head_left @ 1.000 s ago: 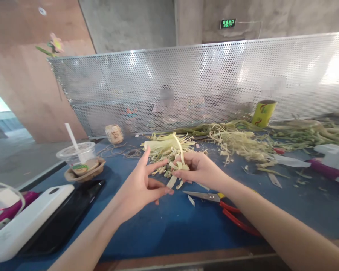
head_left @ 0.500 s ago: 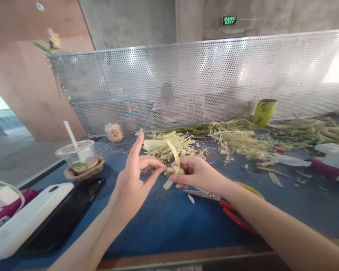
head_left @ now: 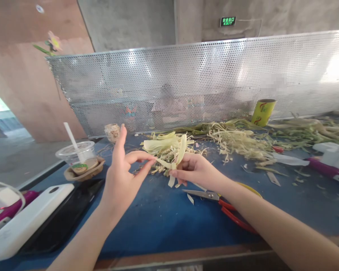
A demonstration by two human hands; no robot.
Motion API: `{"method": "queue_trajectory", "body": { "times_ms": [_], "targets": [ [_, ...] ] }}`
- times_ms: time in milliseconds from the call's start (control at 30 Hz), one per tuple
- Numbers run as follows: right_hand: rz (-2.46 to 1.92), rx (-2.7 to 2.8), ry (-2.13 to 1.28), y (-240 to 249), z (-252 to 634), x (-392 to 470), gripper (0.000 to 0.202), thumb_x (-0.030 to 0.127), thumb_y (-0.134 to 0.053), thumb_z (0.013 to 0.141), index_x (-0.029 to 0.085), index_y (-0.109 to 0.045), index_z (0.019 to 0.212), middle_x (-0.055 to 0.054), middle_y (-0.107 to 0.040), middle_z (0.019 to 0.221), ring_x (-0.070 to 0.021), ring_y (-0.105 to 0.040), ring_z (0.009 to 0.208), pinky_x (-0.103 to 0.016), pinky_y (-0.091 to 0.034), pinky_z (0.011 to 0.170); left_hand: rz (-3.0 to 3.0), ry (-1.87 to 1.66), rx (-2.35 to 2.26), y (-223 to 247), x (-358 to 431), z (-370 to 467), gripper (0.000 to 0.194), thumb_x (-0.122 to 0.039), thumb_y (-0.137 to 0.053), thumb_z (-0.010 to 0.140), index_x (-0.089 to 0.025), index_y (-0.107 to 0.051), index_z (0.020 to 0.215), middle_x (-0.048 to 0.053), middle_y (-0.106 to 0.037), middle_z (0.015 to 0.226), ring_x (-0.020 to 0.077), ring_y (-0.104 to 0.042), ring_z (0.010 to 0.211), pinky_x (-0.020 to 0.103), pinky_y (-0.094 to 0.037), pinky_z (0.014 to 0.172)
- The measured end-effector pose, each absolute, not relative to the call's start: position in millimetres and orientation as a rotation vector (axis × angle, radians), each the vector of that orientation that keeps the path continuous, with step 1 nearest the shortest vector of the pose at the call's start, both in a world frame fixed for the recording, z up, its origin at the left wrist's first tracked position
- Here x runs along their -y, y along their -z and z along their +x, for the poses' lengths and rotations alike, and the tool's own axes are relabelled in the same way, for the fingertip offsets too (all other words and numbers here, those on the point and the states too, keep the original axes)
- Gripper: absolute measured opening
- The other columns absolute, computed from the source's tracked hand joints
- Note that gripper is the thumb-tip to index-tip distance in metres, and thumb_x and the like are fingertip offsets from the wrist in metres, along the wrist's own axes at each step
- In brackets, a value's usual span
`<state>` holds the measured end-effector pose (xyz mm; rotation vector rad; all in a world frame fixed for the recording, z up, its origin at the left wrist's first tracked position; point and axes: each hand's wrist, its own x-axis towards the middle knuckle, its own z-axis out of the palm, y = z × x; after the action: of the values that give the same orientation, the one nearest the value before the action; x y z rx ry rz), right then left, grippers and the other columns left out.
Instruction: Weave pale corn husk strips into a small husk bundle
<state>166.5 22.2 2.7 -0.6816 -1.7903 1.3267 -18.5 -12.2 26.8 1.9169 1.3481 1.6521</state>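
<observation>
Between my hands is a pale green strip of plant leaf [head_left: 164,163], folded or knotted near its middle. My left hand [head_left: 127,169] pinches one end between thumb and forefinger, its other fingers raised. My right hand [head_left: 193,171] is closed on the folded part, with one loose end standing up and another hanging below. Behind them on the blue table lies a bundle of pale leaf pieces [head_left: 161,145]. Scissors [head_left: 205,194] with red and yellow handles lie partly under my right forearm.
At the left are a lidded plastic cup [head_left: 75,150] with a straw, a brown tray [head_left: 86,171], a white power bank-like slab [head_left: 36,214] and a black phone-like slab [head_left: 64,214]. Shredded leaves [head_left: 240,145], a yellow tube [head_left: 264,113] and a knife [head_left: 290,159] are at the right. Perforated metal screen [head_left: 147,79] stands behind.
My left hand has moved left, away from the right hand, drawing the strip's end out taut between them. The upright end now leans to the right. My right hand stays nearly in place.
</observation>
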Motion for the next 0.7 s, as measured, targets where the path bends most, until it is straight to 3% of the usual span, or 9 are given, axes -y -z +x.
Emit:
{"method": "queue_trajectory", "body": {
  "times_ms": [100,200,300,367,500,600,700],
  "targets": [
    [-0.649,1.747,-1.358,-2.3,166.4,-23.5,0.018,0.030,-0.066,0.072,0.015,-0.057,0.078,0.004,-0.056,0.055,-0.0059,-0.051,0.047,-0.019,-0.045,0.047,1.930,-1.473,-1.282,-19.9,11.2,-15.7,0.100,-0.026,-0.067,0.072,-0.032,0.004,0.142,0.004,-0.065,0.099,0.0197,-0.062,0.087,0.033,-0.049,0.072],
    [-0.640,1.751,-1.357,-1.9,166.1,-23.8,0.020,0.029,-0.068,0.071,0.015,-0.057,0.082,0.004,-0.057,0.057,-0.0065,-0.052,0.049,-0.020,-0.045,0.048,1.748,-1.296,-1.158,-13.8,11.3,-11.0,0.107,-0.025,-0.070,0.068,-0.033,0.008,0.141,0.005,-0.061,0.102,0.0194,-0.062,0.086,0.032,-0.051,0.070],
    [-0.646,1.763,-1.325,-1.5,165.6,-22.8,0.027,0.029,-0.071,0.067,0.016,-0.058,0.086,0.003,-0.057,0.063,-0.0071,-0.053,0.052,-0.020,-0.045,0.049,1.533,-1.233,-1.135,-13.6,12.8,-4.3,0.117,-0.022,-0.074,0.063,-0.033,0.013,0.140,0.005,-0.059,0.105,0.0150,-0.062,0.076,0.030,-0.051,0.066],
    [-0.657,1.759,-1.299,-0.8,165.4,-22.2,0.029,0.030,-0.073,0.065,0.017,-0.058,0.086,0.003,-0.057,0.064,-0.0078,-0.053,0.054,-0.021,-0.046,0.051,1.420,-1.245,-1.131,-15.5,13.9,0.1,0.121,-0.019,-0.077,0.059,-0.029,0.012,0.140,0.006,-0.060,0.102,0.0110,-0.060,0.065,0.024,-0.050,0.055],
    [-0.679,1.762,-1.244,1.2,165.2,-22.6,0.028,0.033,-0.070,0.068,0.017,-0.058,0.086,0.003,-0.056,0.062,-0.0089,-0.053,0.053,-0.022,-0.046,0.050,1.307,-1.378,-1.073,-17.6,14.5,3.8,0.126,-0.011,-0.079,0.052,-0.027,0.009,0.141,0.008,-0.062,0.103,0.0056,-0.054,0.050,0.019,-0.044,0.042],
    [-0.677,1.733,-1.215,2.3,164.8,-22.9,0.024,0.032,-0.070,0.069,0.017,-0.056,0.081,0.003,-0.057,0.061,-0.0088,-0.054,0.052,-0.022,-0.046,0.050,1.311,-1.373,-1.031,-17.6,14.4,2.8,0.120,-0.010,-0.077,0.056,-0.021,0.006,0.142,0.002,-0.068,0.080,0.0106,-0.059,0.050,0.022,-0.047,0.046],
    [-0.642,1.673,-1.229,2.7,163.1,-23.2,0.023,0.027,-0.072,0.065,0.017,-0.055,0.078,0.003,-0.058,0.059,-0.0086,-0.055,0.051,-0.021,-0.046,0.049,1.334,-1.338,-1.040,-18.3,16.2,2.7,0.111,-0.012,-0.074,0.061,-0.014,0.002,0.142,-0.005,-0.063,0.056,0.0139,-0.063,0.052,0.024,-0.050,0.054]
  ]
}}
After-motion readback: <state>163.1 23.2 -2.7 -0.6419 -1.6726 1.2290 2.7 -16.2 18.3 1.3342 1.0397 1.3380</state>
